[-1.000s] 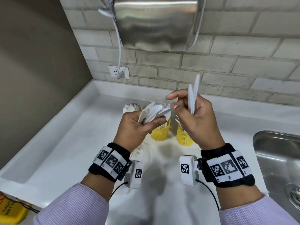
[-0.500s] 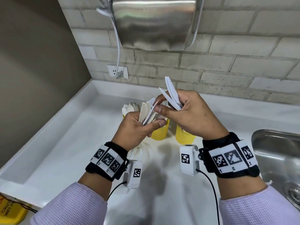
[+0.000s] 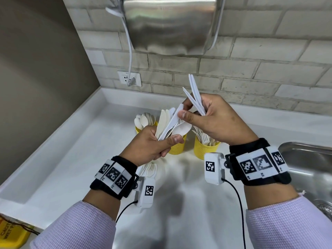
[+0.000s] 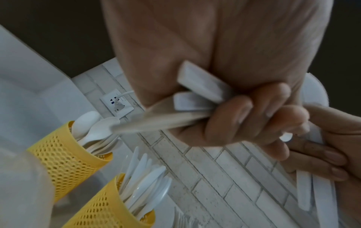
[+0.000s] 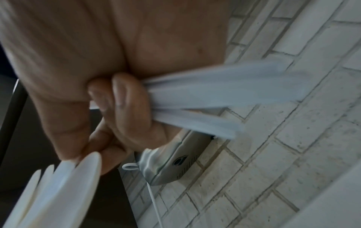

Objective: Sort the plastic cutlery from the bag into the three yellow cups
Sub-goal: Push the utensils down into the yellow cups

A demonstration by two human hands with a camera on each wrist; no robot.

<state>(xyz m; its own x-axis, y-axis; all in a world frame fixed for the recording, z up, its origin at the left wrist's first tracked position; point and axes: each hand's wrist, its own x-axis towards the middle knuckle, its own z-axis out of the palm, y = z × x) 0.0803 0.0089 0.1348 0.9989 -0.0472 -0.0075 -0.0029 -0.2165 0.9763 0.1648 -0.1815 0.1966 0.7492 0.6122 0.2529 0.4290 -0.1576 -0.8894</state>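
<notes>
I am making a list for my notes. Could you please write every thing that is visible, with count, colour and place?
yellow cups: three, yellow mesh, in a row on the counter; left holds spoons, middle knives, right forks
mixed cutlery bundle: one, white and cream, in the left hand
knives: about three, white, in the right hand
loose forks: a few, cream, on the counter below the left wrist
counter: one, white
sink: one, steel, at right
hand dryer: one, steel, on the brick wall
wall socket: one, white, with a plug in it
left hand: grip round the bundle
right hand: grip on the knives, thumb and fingertip on a bundle knife
</notes>
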